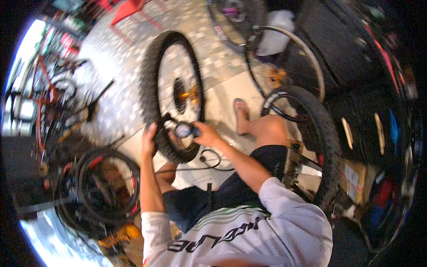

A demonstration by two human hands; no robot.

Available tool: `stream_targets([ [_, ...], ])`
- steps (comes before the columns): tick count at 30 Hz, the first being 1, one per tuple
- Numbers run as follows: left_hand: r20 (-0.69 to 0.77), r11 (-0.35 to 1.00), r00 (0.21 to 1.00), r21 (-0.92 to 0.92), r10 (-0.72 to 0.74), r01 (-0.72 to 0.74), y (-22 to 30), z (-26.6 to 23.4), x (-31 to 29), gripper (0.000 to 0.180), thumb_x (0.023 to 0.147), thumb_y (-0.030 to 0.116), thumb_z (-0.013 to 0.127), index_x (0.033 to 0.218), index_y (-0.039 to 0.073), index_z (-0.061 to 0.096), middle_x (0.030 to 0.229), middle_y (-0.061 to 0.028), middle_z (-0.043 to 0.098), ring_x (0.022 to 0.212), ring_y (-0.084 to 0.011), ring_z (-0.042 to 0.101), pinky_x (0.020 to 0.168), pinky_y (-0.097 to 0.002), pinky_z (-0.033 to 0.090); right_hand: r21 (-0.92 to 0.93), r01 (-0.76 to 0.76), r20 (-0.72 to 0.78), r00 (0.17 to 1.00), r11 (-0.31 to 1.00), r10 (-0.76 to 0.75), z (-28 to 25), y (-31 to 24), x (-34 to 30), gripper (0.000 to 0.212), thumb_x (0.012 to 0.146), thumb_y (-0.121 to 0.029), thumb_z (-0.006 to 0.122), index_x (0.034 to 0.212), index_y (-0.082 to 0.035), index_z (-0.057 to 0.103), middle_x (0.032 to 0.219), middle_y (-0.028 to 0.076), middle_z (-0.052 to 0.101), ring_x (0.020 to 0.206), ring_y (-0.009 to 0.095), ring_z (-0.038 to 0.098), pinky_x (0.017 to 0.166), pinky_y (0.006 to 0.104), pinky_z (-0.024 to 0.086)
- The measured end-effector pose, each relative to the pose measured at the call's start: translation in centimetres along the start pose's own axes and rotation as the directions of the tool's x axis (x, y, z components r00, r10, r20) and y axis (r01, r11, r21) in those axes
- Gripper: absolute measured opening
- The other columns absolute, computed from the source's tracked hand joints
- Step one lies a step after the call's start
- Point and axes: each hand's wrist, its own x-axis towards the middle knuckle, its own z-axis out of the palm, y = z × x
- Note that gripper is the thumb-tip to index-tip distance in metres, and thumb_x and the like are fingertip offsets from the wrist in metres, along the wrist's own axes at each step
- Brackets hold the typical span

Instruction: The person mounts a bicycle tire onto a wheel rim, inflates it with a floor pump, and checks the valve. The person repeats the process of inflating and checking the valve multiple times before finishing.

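A bicycle wheel with a knobby black tyre and a gold hub stands upright, slightly tilted, in front of me. My left hand grips the near left side of its tyre; some of the fingers are hidden. My right hand is closed around the handle of a tyre inflator with a round gauge, held at the lower part of the wheel. A short dark piece reaches from the gauge toward the rim, but its contact with the valve is too blurred to make out. A thin black hose loops below my right hand.
Several loose tyres are heaped at my left. Another knobby tyre stands close by my right leg, with a bare rim beyond it. Bicycles line the far left. A red chair stands at the back, and a cardboard box at the right.
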Motion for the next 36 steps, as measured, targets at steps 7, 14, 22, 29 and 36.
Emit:
stream_targets([
  [7,0.208,0.997,0.978,-0.071,0.019,-0.004,0.6,-2.6,1.1,0.077,0.098,0.057,0.057,0.147,-0.002,0.048,0.128,-0.0148,0.066,0.099,-0.0286,0.068,0.087,-0.0418,0.057,0.257,-0.472,-0.552,0.644,0.843,0.529,-0.3,5.9,-3.7,0.051,0.084,-0.022,0.068,0.129,-0.008,0.050,0.108,0.027,0.069,0.105,0.048,0.066,0.091,0.0555,0.051],
  [14,0.341,0.989,0.940,-0.141,0.016,0.034,0.7,-2.2,3.6,0.107,0.079,0.075,0.070,0.144,-0.007,0.047,0.114,-0.0145,0.068,0.092,-0.0317,0.069,0.084,-0.0482,0.059,0.052,-0.843,-0.262,0.506,0.536,0.822,-1.7,14.3,-3.9,0.076,0.083,-0.023,0.066,0.148,0.003,0.038,0.147,0.026,0.048,0.133,0.044,0.051,0.110,0.0499,0.045],
  [22,0.458,0.956,0.887,-0.226,-0.066,0.188,1.7,1.2,4.3,0.105,0.077,0.072,0.073,0.147,-0.002,0.044,0.116,-0.0119,0.067,0.101,-0.0322,0.067,0.090,-0.0562,0.056,-0.237,-0.815,-0.291,0.579,0.529,0.762,4.1,31.2,-4.3,0.080,0.080,-0.013,0.064,0.149,0.012,0.031,0.156,0.030,0.032,0.137,0.047,0.045,0.112,0.0485,0.040],
  [29,0.392,0.982,0.919,-0.183,0.029,0.047,4.2,2.6,5.7,0.103,0.080,0.074,0.068,0.141,-0.007,0.048,0.117,-0.0198,0.068,0.092,-0.0369,0.070,0.079,-0.0580,0.059,-0.671,-0.450,0.011,0.789,0.589,0.615,2.9,29.4,-4.3,0.037,0.083,-0.018,0.061,0.113,0.002,0.071,0.124,0.027,0.065,0.116,0.045,0.063,0.094,0.0510,0.052],
  [36,0.263,0.969,0.965,-0.234,-0.017,0.081,2.4,3.1,5.7,0.092,0.086,0.076,0.059,0.128,-0.005,0.059,0.094,-0.0125,0.069,0.080,-0.0305,0.069,0.072,-0.0506,0.062,-0.404,-0.182,-0.205,0.973,0.896,0.105,-17.3,2.4,1.2,0.038,0.092,-0.038,0.062,0.109,-0.004,0.071,0.102,0.024,0.072,0.092,0.041,0.070,0.081,0.0528,0.054],
])
